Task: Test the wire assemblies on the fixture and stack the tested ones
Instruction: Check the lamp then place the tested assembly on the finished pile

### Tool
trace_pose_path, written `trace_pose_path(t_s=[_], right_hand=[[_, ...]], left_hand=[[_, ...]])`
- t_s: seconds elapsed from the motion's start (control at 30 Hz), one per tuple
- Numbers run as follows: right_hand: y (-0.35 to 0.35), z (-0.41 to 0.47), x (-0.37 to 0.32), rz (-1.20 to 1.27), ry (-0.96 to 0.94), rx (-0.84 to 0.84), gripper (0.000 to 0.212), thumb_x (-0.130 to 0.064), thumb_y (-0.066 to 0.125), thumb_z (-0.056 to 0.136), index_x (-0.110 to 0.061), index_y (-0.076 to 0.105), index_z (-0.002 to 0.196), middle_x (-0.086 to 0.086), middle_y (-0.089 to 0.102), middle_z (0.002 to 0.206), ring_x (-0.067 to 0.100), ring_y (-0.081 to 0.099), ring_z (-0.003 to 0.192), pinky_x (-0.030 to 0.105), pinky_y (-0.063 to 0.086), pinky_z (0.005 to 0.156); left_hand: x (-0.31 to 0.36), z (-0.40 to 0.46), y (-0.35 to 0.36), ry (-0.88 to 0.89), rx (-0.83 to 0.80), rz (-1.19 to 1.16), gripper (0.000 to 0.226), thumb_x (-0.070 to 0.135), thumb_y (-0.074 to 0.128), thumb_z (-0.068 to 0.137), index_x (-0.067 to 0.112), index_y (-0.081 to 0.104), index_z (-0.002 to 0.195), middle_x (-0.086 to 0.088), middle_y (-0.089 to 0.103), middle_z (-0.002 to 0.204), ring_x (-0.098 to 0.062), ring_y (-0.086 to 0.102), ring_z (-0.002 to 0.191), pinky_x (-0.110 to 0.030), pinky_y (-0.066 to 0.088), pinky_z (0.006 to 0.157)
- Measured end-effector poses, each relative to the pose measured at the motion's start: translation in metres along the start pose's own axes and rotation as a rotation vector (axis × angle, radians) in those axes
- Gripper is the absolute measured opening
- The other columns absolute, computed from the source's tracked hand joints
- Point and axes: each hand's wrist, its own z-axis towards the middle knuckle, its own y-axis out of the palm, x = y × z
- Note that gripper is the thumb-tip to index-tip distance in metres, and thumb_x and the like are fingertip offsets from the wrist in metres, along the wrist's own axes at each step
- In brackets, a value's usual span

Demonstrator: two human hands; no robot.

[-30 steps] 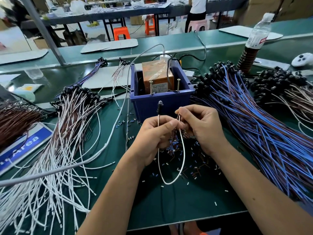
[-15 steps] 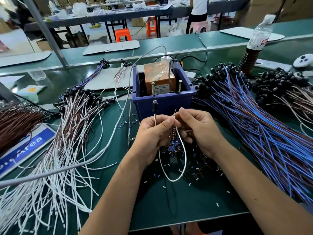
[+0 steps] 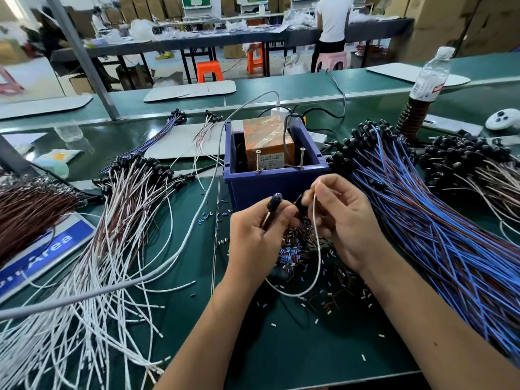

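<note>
At frame centre, the left hand [image 3: 254, 240] pinches the glossy black cylindrical connector [image 3: 274, 200] of a white wire assembly [image 3: 317, 249], its rounded tip tilted toward the upper right. The right hand [image 3: 344, 220] pinches the assembly's other end between thumb and forefinger, that end pointing up. The thin, smooth wire hangs between both hands as a U-shaped loop, long axis running vertically in the frame. Directly above stands the blue plastic fixture box [image 3: 273, 184], rectangular, holding an orange block and two upright metal screws [image 3: 302, 156]. White-brown assemblies [image 3: 112, 249] fan out at left; blue-brown assemblies [image 3: 450, 235] lie at right.
</note>
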Motion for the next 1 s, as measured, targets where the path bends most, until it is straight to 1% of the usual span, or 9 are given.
trace_pose_path(t_s=[0.07,0.13,0.2,0.3,0.43,0.57,0.67,0.77,1.0], right_hand=[[0.001,0.003,-0.001,-0.247,-0.167,0.154,0.011,-0.023,0.065,0.101,-0.013,0.067,0.096,0.002,0.067,0.075,0.011,0.053,0.058,0.023,0.042,0.052],[0.004,0.01,-0.002,-0.489,-0.333,0.339,0.012,-0.021,0.064,0.103,-0.016,0.073,0.097,-0.006,0.066,0.072,0.004,0.058,0.061,0.02,0.048,0.06],[0.011,0.019,-0.005,-0.65,-0.443,0.482,0.015,-0.019,0.063,0.103,-0.015,0.077,0.1,-0.011,0.071,0.081,0.005,0.064,0.073,0.023,0.054,0.069],[0.023,0.033,-0.01,-0.814,-0.604,0.564,0.018,-0.008,0.061,0.1,-0.006,0.078,0.106,0.0,0.075,0.096,0.005,0.066,0.087,0.014,0.051,0.082],[0.026,0.03,-0.001,-0.938,-0.704,0.546,0.018,-0.001,0.062,0.099,0.001,0.077,0.108,0.008,0.073,0.092,0.015,0.066,0.084,0.014,0.049,0.079],[0.025,0.025,0.006,-0.954,-0.724,0.496,0.017,-0.003,0.064,0.099,0.001,0.078,0.109,0.008,0.071,0.089,0.017,0.067,0.08,0.024,0.054,0.074],[0.025,0.022,0.007,-0.946,-0.715,0.458,0.017,-0.003,0.064,0.1,0.001,0.078,0.109,0.008,0.071,0.086,0.019,0.066,0.076,0.026,0.053,0.071],[0.022,0.021,0.007,-0.951,-0.714,0.439,0.017,-0.002,0.064,0.101,0.002,0.078,0.11,0.008,0.071,0.085,0.016,0.064,0.072,0.019,0.048,0.07],[0.022,0.021,0.008,-0.949,-0.711,0.438,0.018,-0.005,0.063,0.101,0.0,0.078,0.111,0.007,0.071,0.085,0.018,0.064,0.073,0.027,0.052,0.067]], left_hand=[[0.001,0.0,0.002,0.067,0.127,0.026,0.012,0.024,0.067,0.1,0.024,0.072,0.09,0.006,0.07,0.068,-0.01,0.056,0.052,-0.029,0.046,0.052],[0.001,0.005,0.003,0.097,0.282,0.053,0.014,0.024,0.064,0.102,0.021,0.072,0.091,0.009,0.067,0.066,-0.007,0.057,0.054,-0.022,0.045,0.054],[0.002,0.016,0.004,0.089,0.458,0.093,0.018,0.021,0.061,0.104,0.014,0.07,0.09,0.009,0.065,0.063,-0.006,0.059,0.058,-0.017,0.045,0.061],[0.004,0.037,0.003,0.055,0.637,0.181,0.013,0.016,0.057,0.102,0.011,0.067,0.095,0.008,0.066,0.065,-0.006,0.062,0.062,-0.018,0.047,0.065],[0.001,0.041,0.0,0.131,0.599,0.236,0.01,0.006,0.053,0.098,0.005,0.061,0.104,0.003,0.068,0.068,-0.007,0.064,0.065,-0.012,0.045,0.067],[-0.008,0.034,-0.003,0.139,0.498,0.21,0.005,0.01,0.06,0.101,0.013,0.057,0.102,0.009,0.072,0.072,-0.01,0.071,0.068,-0.026,0.053,0.065],[-0.005,0.033,0.0,0.148,0.456,0.247,0.012,0.014,0.065,0.099,0.024,0.063,0.093,0.012,0.072,0.071,-0.008,0.069,0.067,-0.018,0.049,0.061],[-0.002,0.032,0.001,0.111,0.479,0.212,0.014,0.014,0.067,0.098,0.026,0.065,0.092,0.013,0.072,0.07,-0.003,0.069,0.068,-0.003,0.042,0.069],[0.001,0.031,0.0,0.037,0.488,0.131,0.009,0.011,0.066,0.098,0.014,0.07,0.091,0.007,0.073,0.07,-0.012,0.07,0.067,-0.005,0.043,0.071]])
